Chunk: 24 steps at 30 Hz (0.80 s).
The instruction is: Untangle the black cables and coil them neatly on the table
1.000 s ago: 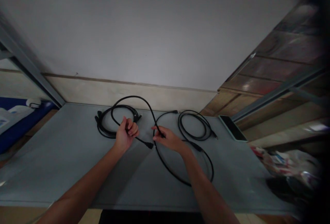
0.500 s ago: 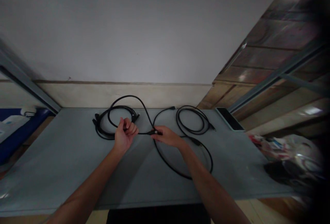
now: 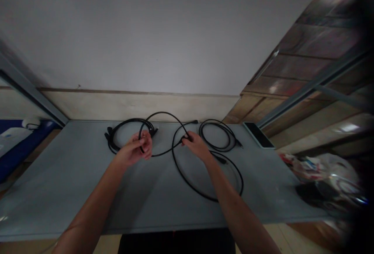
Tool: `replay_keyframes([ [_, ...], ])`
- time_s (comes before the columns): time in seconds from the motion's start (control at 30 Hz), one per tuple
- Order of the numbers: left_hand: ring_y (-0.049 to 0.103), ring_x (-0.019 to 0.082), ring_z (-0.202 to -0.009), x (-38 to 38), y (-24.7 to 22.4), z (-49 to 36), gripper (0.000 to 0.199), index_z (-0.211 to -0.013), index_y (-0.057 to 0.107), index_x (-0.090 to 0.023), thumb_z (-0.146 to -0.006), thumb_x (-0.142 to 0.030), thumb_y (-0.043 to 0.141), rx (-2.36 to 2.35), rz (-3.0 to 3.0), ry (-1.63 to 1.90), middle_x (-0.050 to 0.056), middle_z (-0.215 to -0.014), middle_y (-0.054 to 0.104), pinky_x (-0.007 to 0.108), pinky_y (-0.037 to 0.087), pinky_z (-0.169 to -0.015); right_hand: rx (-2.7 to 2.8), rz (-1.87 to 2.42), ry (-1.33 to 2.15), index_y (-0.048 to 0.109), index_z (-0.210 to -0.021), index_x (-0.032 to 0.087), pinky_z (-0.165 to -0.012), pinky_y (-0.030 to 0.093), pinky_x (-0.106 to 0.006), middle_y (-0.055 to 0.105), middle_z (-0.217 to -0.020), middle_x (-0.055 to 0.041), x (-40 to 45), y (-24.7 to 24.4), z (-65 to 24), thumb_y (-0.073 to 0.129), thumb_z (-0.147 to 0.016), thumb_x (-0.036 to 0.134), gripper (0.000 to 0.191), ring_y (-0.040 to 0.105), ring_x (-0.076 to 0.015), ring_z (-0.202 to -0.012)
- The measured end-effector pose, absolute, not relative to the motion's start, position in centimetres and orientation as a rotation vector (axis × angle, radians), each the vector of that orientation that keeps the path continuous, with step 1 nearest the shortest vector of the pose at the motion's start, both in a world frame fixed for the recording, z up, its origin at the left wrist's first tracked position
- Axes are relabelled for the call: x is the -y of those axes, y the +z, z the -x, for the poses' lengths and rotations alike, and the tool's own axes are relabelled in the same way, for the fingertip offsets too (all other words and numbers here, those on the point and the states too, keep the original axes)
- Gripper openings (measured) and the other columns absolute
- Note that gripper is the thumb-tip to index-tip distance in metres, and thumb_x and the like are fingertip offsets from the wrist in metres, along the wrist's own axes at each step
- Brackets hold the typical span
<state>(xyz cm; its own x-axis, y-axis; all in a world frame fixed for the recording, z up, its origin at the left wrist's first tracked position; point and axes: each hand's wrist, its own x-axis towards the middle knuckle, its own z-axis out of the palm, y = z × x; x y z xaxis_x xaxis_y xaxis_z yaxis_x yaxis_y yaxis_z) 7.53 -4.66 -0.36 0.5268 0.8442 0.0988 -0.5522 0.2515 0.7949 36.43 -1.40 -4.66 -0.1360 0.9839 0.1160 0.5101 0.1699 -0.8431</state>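
Note:
A black cable [image 3: 165, 112] arches in a loop between my two hands above the grey table. My left hand [image 3: 137, 147] is closed around one side of this loop. At the other side, my right hand [image 3: 195, 143] pinches the cable near its plug [image 3: 184, 138]. Behind my left hand lies a coiled black cable [image 3: 112, 141], partly covered by the hand. Right of my right hand rests a second coiled cable [image 3: 216, 120]. A further length of cable [image 3: 187, 182] curves over the table and passes under my right forearm.
A phone-like slab with a dark face [image 3: 258, 135] lies at the table's [image 3: 73, 184] back right corner. Metal posts [image 3: 32, 94] rise at both sides, with a wall behind. Plastic bags [image 3: 330, 168] and a dark object [image 3: 312, 193] are at the right edge.
My right hand has moved right and slightly back with the cable end. My left hand has turned and now grips the cable, whose loop has become smaller and shifted right.

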Motion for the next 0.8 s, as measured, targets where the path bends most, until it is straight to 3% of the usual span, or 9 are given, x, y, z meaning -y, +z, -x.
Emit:
replay_keyframes([
  [0.1, 0.030, 0.005, -0.038, 4.4, -0.1, -5.8, 0.011, -0.090, 0.062, -0.018, -0.087, -0.028, 0.065, -0.317, -0.838, 0.852, -0.005, -0.057, 0.043, 0.018, 0.030, -0.036, 1.733, 1.452, 0.738, 0.048, -0.075, 0.021, -0.058, 0.035, -0.025, 0.047, -0.067, 0.0048, 1.3, -4.8, -36.7, 0.059, -0.074, 0.027, 0.013, 0.045, -0.0129, -0.062],
  [0.23, 0.016, 0.003, -0.038, 4.1, -0.9, -6.1, 0.023, -0.107, 0.062, -0.020, -0.091, -0.037, 0.061, -0.309, -0.711, 0.800, -0.009, -0.055, 0.032, 0.013, 0.024, -0.035, 1.695, 1.398, 0.723, 0.052, -0.087, 0.020, -0.062, 0.039, -0.026, 0.053, -0.074, 0.0025, 1.1, -5.1, -36.6, 0.057, -0.077, 0.029, 0.014, 0.050, -0.0144, -0.066],
  [0.4, 0.004, 0.005, -0.039, 4.2, -1.8, -8.2, 0.027, -0.097, 0.061, -0.020, -0.096, -0.045, 0.051, -0.274, -0.558, 0.730, -0.011, -0.051, 0.015, 0.012, 0.021, -0.031, 1.786, 1.426, 0.669, 0.058, -0.085, 0.019, -0.069, 0.042, -0.028, 0.061, -0.079, -0.0009, 1.0, -5.2, -36.6, 0.053, -0.081, 0.028, 0.011, 0.056, -0.0169, -0.074],
  [0.6, 0.007, 0.007, -0.039, 4.6, -1.8, -9.6, 0.039, -0.077, 0.058, -0.019, -0.097, -0.051, 0.045, -0.280, -0.480, 0.736, -0.010, -0.049, 0.009, 0.015, 0.025, -0.034, 1.870, 1.644, 0.547, 0.051, -0.078, 0.020, -0.060, 0.036, -0.026, 0.055, -0.069, 0.0023, 1.5, -5.1, -36.7, 0.066, -0.080, 0.039, 0.024, 0.051, -0.0144, -0.063],
  [0.7, 0.012, 0.007, -0.038, 4.3, -2.0, -9.8, 0.041, -0.071, 0.054, -0.019, -0.099, -0.046, 0.043, -0.325, -0.415, 0.853, -0.009, -0.050, 0.010, 0.017, 0.025, -0.035, 1.932, 1.683, 0.511, 0.052, -0.083, 0.019, -0.061, 0.037, -0.026, 0.056, -0.068, 0.0023, 1.7, -5.2, -36.3, 0.067, -0.080, 0.028, 0.017, 0.052, -0.0144, -0.063],
  [0.8, 0.017, 0.008, -0.037, 4.0, -2.2, -9.6, 0.042, -0.066, 0.049, -0.019, -0.099, -0.043, 0.042, -0.361, -0.342, 1.006, -0.009, -0.050, 0.010, 0.017, 0.023, -0.035, 2.013, 1.563, 0.487, 0.057, -0.097, 0.017, -0.069, 0.041, -0.027, 0.061, -0.081, -0.0016, 1.9, -5.2, -36.1, 0.064, -0.082, 0.020, 0.016, 0.057, -0.0158, -0.073],
])
